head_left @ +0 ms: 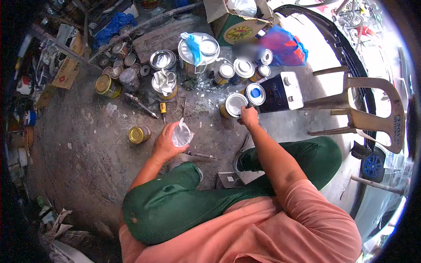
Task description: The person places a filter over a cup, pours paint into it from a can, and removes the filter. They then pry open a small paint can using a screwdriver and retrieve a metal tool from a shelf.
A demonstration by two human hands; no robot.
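Observation:
My left hand (pixel 165 142) is wrapped round a white-lined cup (pixel 180 134), whose open top faces up. Over the right edge of an open can of pale paint (pixel 236 105), my right hand (pixel 249 116) is closed on a dark, thin tool, mostly hidden by the fingers. A can with a blue cap on its lid (pixel 255 94) touches the paint can's right side. Left of the cup stands a small can with a gold lid (pixel 139 134). A yellow-handled screwdriver (pixel 163 108) lies on the floor beyond the cup.
Several more cans stand at the back, including a large tin with a blue cloth (pixel 193 49). A dark rectangular container (pixel 280 92) lies right of the paint can, beside a plastic chair (pixel 390 109). A cardboard box (pixel 237 26) is behind. A flat metal tin (pixel 229 179) sits between my legs.

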